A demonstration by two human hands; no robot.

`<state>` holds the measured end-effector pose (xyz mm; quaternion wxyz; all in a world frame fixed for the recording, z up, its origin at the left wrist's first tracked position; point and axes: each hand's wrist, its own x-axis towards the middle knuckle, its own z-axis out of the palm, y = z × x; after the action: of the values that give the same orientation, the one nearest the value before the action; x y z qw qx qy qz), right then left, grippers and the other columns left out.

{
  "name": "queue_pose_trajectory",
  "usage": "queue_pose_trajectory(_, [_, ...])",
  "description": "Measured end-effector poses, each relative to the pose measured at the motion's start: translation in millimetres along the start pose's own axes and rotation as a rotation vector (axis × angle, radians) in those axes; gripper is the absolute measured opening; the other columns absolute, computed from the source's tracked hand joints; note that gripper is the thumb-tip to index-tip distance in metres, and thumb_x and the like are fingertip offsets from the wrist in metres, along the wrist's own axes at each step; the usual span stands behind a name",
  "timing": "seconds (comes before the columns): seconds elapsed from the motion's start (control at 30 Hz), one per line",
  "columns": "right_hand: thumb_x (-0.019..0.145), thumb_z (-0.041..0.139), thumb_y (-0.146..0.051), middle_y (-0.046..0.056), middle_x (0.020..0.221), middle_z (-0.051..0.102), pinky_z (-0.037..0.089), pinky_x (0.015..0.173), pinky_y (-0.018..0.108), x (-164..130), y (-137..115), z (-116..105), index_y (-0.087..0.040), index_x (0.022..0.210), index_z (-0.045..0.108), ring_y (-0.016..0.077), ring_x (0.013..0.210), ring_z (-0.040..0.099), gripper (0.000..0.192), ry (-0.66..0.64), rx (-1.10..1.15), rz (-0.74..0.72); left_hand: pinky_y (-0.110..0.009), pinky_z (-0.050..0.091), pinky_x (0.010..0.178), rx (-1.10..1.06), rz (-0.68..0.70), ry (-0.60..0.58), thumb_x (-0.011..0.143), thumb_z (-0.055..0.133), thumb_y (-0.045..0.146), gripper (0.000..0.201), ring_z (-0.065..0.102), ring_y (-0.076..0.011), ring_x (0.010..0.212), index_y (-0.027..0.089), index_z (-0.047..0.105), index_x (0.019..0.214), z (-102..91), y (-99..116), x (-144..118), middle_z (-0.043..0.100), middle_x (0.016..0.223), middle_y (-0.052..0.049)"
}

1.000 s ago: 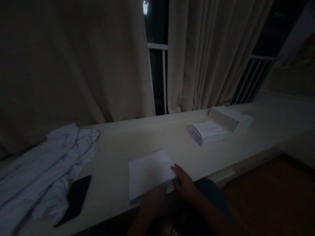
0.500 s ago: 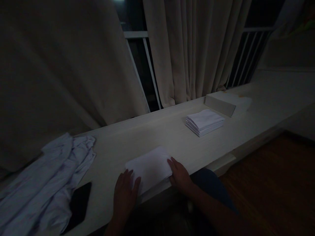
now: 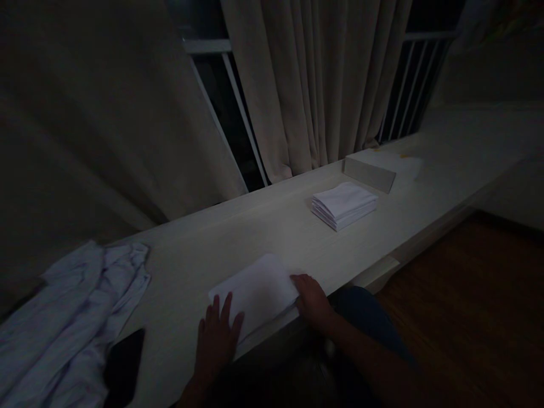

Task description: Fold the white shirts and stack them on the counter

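Observation:
A folded white sheet (image 3: 261, 292) lies flat near the front edge of the ledge; in this dim light I cannot tell whether it is cloth or paper. My left hand (image 3: 216, 334) rests on its left end with the fingers spread. At the right end, the fingers of my right hand (image 3: 312, 297) are curled around the sheet's edge, the thumb partly hidden. Farther right sits a neat stack of folded white sheets (image 3: 344, 204), apart from both hands.
A crumpled pale garment (image 3: 89, 306) and a dark phone (image 3: 124, 362) lie at the left of the white ledge (image 3: 187, 294). Behind the stack stands a white box (image 3: 369, 173). Beige curtains (image 3: 284, 85) hang along the back, with railings showing between them. My knee (image 3: 365, 317) is below the ledge.
The view has shifted slightly, so the scene sits a little farther left. My left fingers are spread wider on the sheet; my right hand stays at its right edge.

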<state>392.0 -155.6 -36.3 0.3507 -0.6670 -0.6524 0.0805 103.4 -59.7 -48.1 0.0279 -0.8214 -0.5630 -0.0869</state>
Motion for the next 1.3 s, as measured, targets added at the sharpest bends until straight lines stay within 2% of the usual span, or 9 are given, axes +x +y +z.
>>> queue_pose_trajectory(0.17, [0.074, 0.052, -0.011, 0.012, 0.130, 0.054, 0.043, 0.102, 0.040, -2.4, -2.7, -13.3, -0.016, 0.133, 0.044, 0.0223, 0.119, 0.051, 0.060, 0.110, 0.218, -0.034, -0.056, 0.024, 0.110, 0.016, 0.011, 0.016, 0.093, 0.028, 0.055, 0.067, 0.022, -0.0358, 0.144, 0.026, 0.016, 0.152, -4.4, 4.2, -1.0, 0.015, 0.160, -0.015])
queue_pose_trajectory(0.3, [0.093, 0.048, -0.030, 0.014, 0.148, 0.040, 0.024, 0.116, 0.048, 11.2, -49.0, -6.9, -0.015, 0.144, 0.035, 0.0267, 0.140, 0.028, 0.055, 0.104, 0.023, -0.189, -0.057, 0.024, 0.110, 0.031, 0.022, 0.029, 0.092, 0.030, 0.057, 0.069, 0.022, -0.0361, 0.143, 0.026, 0.015, 0.152, -4.3, 5.8, -1.3, 0.015, 0.160, -0.016])
queue_pose_trajectory(0.4, [0.093, 0.049, -0.051, 0.012, 0.155, 0.028, 0.015, 0.119, 0.048, 29.4, -69.8, 11.3, -0.016, 0.148, 0.030, 0.0287, 0.145, 0.014, 0.069, 0.004, -0.105, -0.307, -0.058, 0.023, 0.110, 0.036, 0.029, 0.035, 0.090, 0.032, 0.059, 0.072, 0.021, -0.0352, 0.144, 0.026, 0.014, 0.152, -3.7, 6.7, -1.1, 0.014, 0.160, -0.015])
queue_pose_trajectory(0.63, [0.088, 0.049, -0.063, 0.011, 0.154, 0.030, 0.009, 0.118, 0.053, 38.3, -31.5, 37.5, -0.019, 0.148, 0.031, 0.0275, 0.146, 0.014, 0.076, -0.114, -0.186, -0.210, -0.058, 0.022, 0.111, 0.033, 0.015, 0.015, 0.090, 0.033, 0.060, 0.073, 0.021, -0.0350, 0.144, 0.026, 0.013, 0.152, -4.8, 8.2, -1.1, 0.014, 0.160, -0.015])
queue_pose_trajectory(0.83, [0.089, 0.049, -0.062, 0.012, 0.151, 0.036, 0.015, 0.115, 0.054, 40.4, -35.3, 29.3, -0.020, 0.142, 0.043, 0.0299, 0.143, 0.023, 0.068, -0.160, -0.122, -0.187, -0.058, 0.022, 0.111, 0.031, 0.018, -0.012, 0.090, 0.033, 0.059, 0.073, 0.019, -0.0361, 0.144, 0.027, 0.013, 0.152, -2.3, 4.9, 0.8, 0.011, 0.161, -0.014])
queue_pose_trajectory(0.93, [0.095, 0.042, -0.056, 0.011, 0.138, 0.054, 0.026, 0.111, 0.046, 63.6, -23.5, 13.8, -0.021, 0.128, 0.057, 0.0256, 0.130, 0.044, 0.051, -0.150, -0.029, -0.114, -0.059, 0.021, 0.111, 0.033, 0.030, -0.045, 0.090, 0.033, 0.058, 0.071, 0.015, -0.0374, 0.145, 0.027, 0.016, 0.152, -2.4, 2.9, 0.5, 0.010, 0.161, -0.012])
queue_pose_trajectory(1.03, [0.096, 0.047, -0.045, 0.010, 0.124, 0.063, 0.035, 0.103, 0.036, 100.3, 3.3, -2.9, -0.018, 0.125, 0.060, 0.0213, 0.116, 0.053, 0.042, -0.082, 0.059, 0.116, -0.060, 0.020, 0.111, 0.027, 0.072, -0.075, 0.091, 0.033, 0.057, 0.070, 0.010, -0.0354, 0.147, 0.027, 0.015, 0.152, -4.6, 3.2, -1.9, 0.009, 0.161, -0.010])
queue_pose_trajectory(1.17, [0.092, 0.055, -0.047, 0.007, 0.107, 0.070, 0.042, 0.092, 0.033, 144.0, 31.9, -9.5, -0.022, 0.114, 0.069, 0.0212, 0.102, 0.060, 0.037, -0.299, 0.142, 0.242, -0.061, 0.018, 0.112, 0.027, 0.100, -0.075, 0.092, 0.033, 0.054, 0.068, 0.006, -0.0320, 0.148, 0.029, 0.012, 0.152, -7.6, 5.6, -5.1, 0.007, 0.162, -0.008])
queue_pose_trajectory(1.3, [0.093, 0.040, -0.062, 0.011, 0.112, 0.067, 0.041, 0.091, 0.043, 164.3, 31.7, 7.6, -0.025, 0.108, 0.072, 0.0292, 0.109, 0.056, 0.052, -0.418, 0.082, 0.221, -0.060, 0.016, 0.114, 0.032, 0.092, -0.076, 0.092, 0.034, 0.053, 0.068, 0.005, -0.0303, 0.148, 0.029, 0.011, 0.152, -9.0, 7.8, -5.2, 0.005, 0.162, -0.007])
